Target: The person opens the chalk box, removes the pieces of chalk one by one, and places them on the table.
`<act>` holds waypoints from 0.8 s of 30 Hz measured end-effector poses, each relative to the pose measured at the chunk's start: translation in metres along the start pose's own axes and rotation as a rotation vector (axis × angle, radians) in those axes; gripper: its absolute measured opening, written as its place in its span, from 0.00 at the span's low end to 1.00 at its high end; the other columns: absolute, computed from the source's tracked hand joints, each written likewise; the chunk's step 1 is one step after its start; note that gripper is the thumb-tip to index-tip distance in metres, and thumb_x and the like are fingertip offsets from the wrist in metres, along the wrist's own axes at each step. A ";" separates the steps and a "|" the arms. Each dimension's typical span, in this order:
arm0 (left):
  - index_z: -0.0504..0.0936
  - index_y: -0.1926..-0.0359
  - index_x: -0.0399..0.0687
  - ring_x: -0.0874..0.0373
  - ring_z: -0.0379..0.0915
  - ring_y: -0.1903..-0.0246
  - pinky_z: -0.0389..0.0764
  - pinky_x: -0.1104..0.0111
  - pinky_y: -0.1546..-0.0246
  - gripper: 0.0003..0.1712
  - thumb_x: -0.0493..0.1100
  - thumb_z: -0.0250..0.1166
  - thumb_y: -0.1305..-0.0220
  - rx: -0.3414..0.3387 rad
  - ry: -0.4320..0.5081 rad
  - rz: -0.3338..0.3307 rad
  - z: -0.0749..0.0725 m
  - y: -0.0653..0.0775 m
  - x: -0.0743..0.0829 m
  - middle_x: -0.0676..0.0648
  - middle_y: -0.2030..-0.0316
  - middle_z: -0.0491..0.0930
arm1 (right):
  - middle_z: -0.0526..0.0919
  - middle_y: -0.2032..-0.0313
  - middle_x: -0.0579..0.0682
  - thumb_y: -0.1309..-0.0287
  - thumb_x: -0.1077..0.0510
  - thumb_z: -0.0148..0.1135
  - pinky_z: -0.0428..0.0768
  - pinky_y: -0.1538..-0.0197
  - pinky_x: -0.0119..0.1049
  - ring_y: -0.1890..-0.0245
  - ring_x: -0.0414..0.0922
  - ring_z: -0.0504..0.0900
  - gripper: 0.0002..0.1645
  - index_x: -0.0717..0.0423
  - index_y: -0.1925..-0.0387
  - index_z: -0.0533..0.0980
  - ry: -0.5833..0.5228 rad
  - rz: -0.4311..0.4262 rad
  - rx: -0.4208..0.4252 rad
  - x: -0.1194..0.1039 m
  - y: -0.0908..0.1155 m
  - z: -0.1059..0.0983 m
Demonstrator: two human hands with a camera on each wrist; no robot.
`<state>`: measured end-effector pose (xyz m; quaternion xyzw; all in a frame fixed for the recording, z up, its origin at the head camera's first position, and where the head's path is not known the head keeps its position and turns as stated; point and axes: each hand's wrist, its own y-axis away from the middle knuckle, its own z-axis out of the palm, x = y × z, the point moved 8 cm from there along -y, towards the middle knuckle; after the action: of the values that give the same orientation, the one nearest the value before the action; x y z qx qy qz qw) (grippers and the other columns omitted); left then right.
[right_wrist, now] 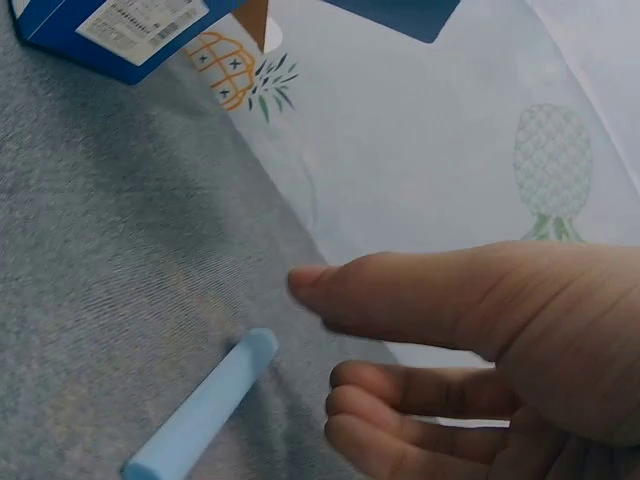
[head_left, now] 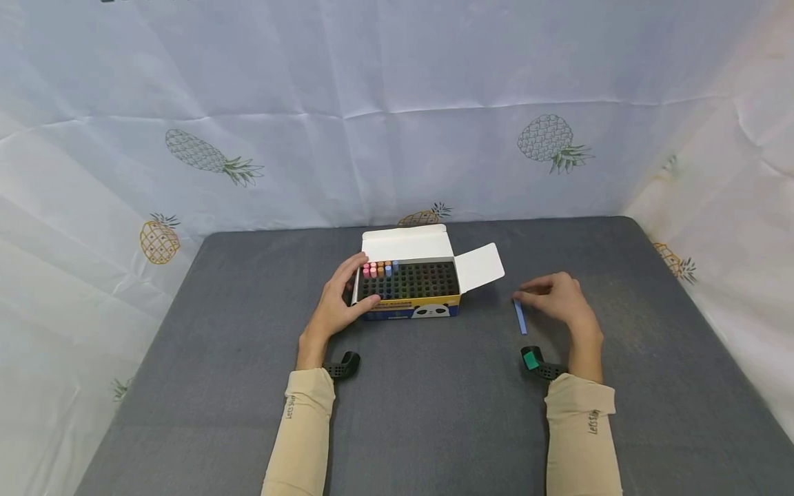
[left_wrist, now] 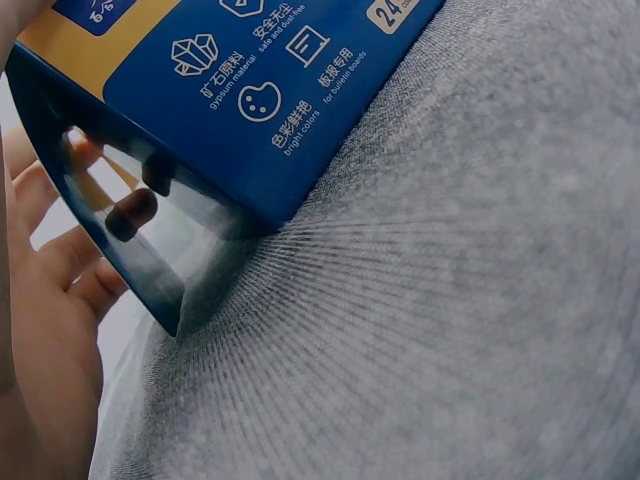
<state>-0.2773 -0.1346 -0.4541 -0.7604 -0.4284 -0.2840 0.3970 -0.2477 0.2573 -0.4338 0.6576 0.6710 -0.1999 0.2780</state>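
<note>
Plainly, we see our left hand gripping the left end of the box, its thumb along the near edge and its fingers toward the far corner. Our right hand grips nothing: the thumb is straight, the fingers loosely bent, beside a blue chalk stick that lies on the table to the right of the box. From above, our fingertips seem to meet the chalk stick's far end, yet the right wrist view shows a gap; there our index finger is mostly hidden by the thumb.

Pink, orange and blue chalks stand in the box's far left holes; our left fingers crowd that corner, and the exact count is hard to make out. In the left wrist view, finger shapes show at the box's shiny end, and we cannot tell whether they are reflections. The printing there is cut off at the top, and the white label on the other end is too small to read.

Grey, cloth-like and finely textured, the table runs to a creased white sheet with pineapples, which hangs behind and on both sides.
</note>
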 end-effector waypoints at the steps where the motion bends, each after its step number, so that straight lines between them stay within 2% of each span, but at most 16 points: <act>1: 0.67 0.24 0.56 0.46 0.64 0.28 0.74 0.49 0.45 0.43 0.54 0.71 0.39 0.000 0.000 0.000 0.000 0.000 0.000 0.47 0.23 0.62 | 0.88 0.51 0.66 0.34 0.50 0.67 0.81 0.52 0.55 0.51 0.62 0.85 0.24 0.66 0.48 0.84 -0.010 -0.005 0.020 -0.001 0.001 -0.002; 4: 0.66 0.24 0.58 0.46 0.63 0.27 0.73 0.49 0.45 0.43 0.56 0.71 0.39 -0.002 0.000 -0.005 0.000 0.000 -0.001 0.47 0.22 0.62 | 0.88 0.52 0.66 0.34 0.50 0.68 0.82 0.57 0.43 0.60 0.49 0.87 0.22 0.65 0.49 0.85 -0.054 -0.024 0.092 -0.006 0.004 -0.011; 7: 0.66 0.24 0.58 0.47 0.63 0.27 0.73 0.48 0.45 0.44 0.56 0.71 0.39 -0.003 -0.001 -0.010 0.000 0.000 -0.002 0.48 0.22 0.61 | 0.89 0.53 0.64 0.35 0.51 0.69 0.79 0.61 0.31 0.64 0.30 0.83 0.23 0.64 0.47 0.84 -0.120 -0.056 0.171 -0.011 0.007 -0.021; 10: 0.66 0.24 0.58 0.46 0.63 0.27 0.73 0.48 0.45 0.44 0.57 0.71 0.39 -0.001 -0.003 -0.012 0.000 -0.001 -0.003 0.48 0.22 0.61 | 0.91 0.58 0.50 0.36 0.51 0.71 0.79 0.62 0.23 0.67 0.21 0.79 0.23 0.63 0.46 0.84 -0.210 -0.091 0.248 -0.018 0.010 -0.030; 13: 0.66 0.24 0.58 0.46 0.63 0.27 0.74 0.48 0.45 0.44 0.56 0.71 0.39 0.000 -0.007 -0.010 0.000 -0.001 -0.002 0.47 0.22 0.61 | 0.87 0.63 0.30 0.38 0.54 0.72 0.78 0.61 0.19 0.66 0.20 0.80 0.21 0.63 0.47 0.85 -0.291 -0.139 0.317 -0.027 0.014 -0.038; 15: 0.66 0.24 0.58 0.46 0.63 0.27 0.73 0.48 0.45 0.44 0.55 0.72 0.39 0.000 -0.008 -0.011 0.000 -0.001 -0.001 0.47 0.22 0.61 | 0.82 0.64 0.21 0.38 0.56 0.72 0.78 0.58 0.17 0.65 0.20 0.81 0.20 0.63 0.47 0.85 -0.328 -0.173 0.350 -0.035 0.016 -0.042; 19: 0.66 0.24 0.58 0.46 0.63 0.27 0.73 0.48 0.45 0.44 0.53 0.72 0.40 -0.002 -0.007 -0.013 0.000 0.000 0.000 0.47 0.22 0.61 | 0.82 0.63 0.20 0.38 0.58 0.72 0.77 0.53 0.16 0.62 0.22 0.82 0.20 0.65 0.48 0.85 -0.373 -0.223 0.380 -0.050 0.021 -0.047; 24: 0.66 0.24 0.57 0.46 0.63 0.27 0.74 0.47 0.45 0.44 0.54 0.72 0.39 -0.005 -0.006 -0.012 0.000 0.000 0.000 0.47 0.22 0.61 | 0.83 0.61 0.22 0.37 0.59 0.71 0.78 0.51 0.17 0.61 0.23 0.83 0.20 0.67 0.48 0.84 -0.408 -0.260 0.380 -0.066 0.024 -0.046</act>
<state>-0.2771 -0.1345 -0.4540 -0.7597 -0.4333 -0.2852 0.3920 -0.2301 0.2365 -0.3545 0.5527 0.6304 -0.4838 0.2510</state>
